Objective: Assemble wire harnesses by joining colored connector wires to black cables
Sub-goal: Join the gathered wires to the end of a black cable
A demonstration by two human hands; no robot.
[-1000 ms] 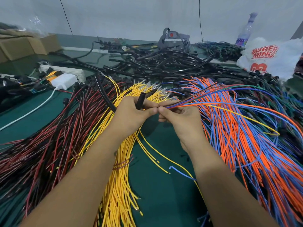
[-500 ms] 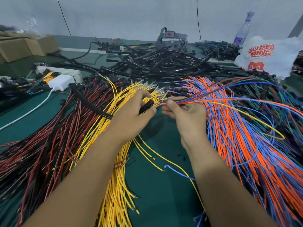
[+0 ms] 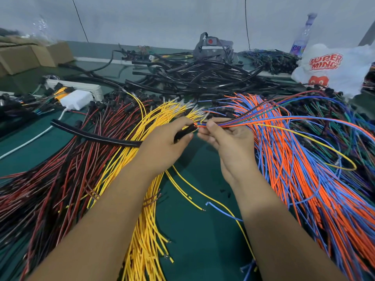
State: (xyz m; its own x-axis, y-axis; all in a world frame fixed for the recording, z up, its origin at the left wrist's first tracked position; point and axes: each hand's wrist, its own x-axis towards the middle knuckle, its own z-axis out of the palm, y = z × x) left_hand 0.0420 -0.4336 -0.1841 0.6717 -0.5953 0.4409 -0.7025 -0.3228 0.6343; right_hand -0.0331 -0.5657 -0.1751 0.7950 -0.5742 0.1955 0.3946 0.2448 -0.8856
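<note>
My left hand (image 3: pixel 162 147) grips a black cable (image 3: pixel 95 135) near its end; the long part runs out to the left over the red-and-black wires. My right hand (image 3: pixel 229 140) pinches a small bundle of colored wires (image 3: pixel 263 120), orange, blue, green, yellow and dark, which trails off to the right. The wire tips sit at the open end of the black cable, between my two thumbs. Whether the tips are inside the cable I cannot tell.
Loose piles cover the green table (image 3: pixel 192 230): red-and-black wires (image 3: pixel 50 189) at left, yellow wires (image 3: pixel 146 230) in the middle, orange and blue wires (image 3: pixel 304 189) at right. Black cables (image 3: pixel 203 78) lie heaped behind. A white bag (image 3: pixel 334 69), a bottle (image 3: pixel 302 37), a power strip (image 3: pixel 81 89) and cardboard boxes (image 3: pixel 24 55) stand at the back.
My left hand has turned the black cable from upright to lying sideways, its long part now pointing left. The wire tips in my right hand have met the cable's end.
</note>
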